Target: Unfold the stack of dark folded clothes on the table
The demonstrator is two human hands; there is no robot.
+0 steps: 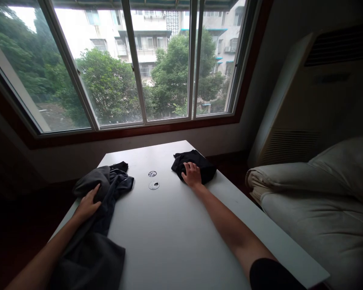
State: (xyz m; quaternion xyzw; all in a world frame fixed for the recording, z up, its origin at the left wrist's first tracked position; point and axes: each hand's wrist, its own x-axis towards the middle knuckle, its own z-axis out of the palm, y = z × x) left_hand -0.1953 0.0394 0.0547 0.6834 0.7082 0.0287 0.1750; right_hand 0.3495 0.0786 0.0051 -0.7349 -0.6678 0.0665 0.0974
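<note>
A white table (169, 225) stands under a wide window. My left hand (87, 203) lies flat, fingers stretched out, on a pile of grey and dark blue garments (99, 225) that runs along the table's left edge. My right hand (192, 175) reaches across to the far right of the table and rests on a small folded black cloth (199, 163), fingers curled over its near edge. Whether it grips the cloth or only presses on it is not clear.
Two round cable holes (153, 180) sit in the tabletop between my hands. A bed with pale rolled bedding (314, 193) lies to the right of the table. A floor-standing air conditioner (317, 96) stands behind the bed. The window (139, 64) faces trees and buildings.
</note>
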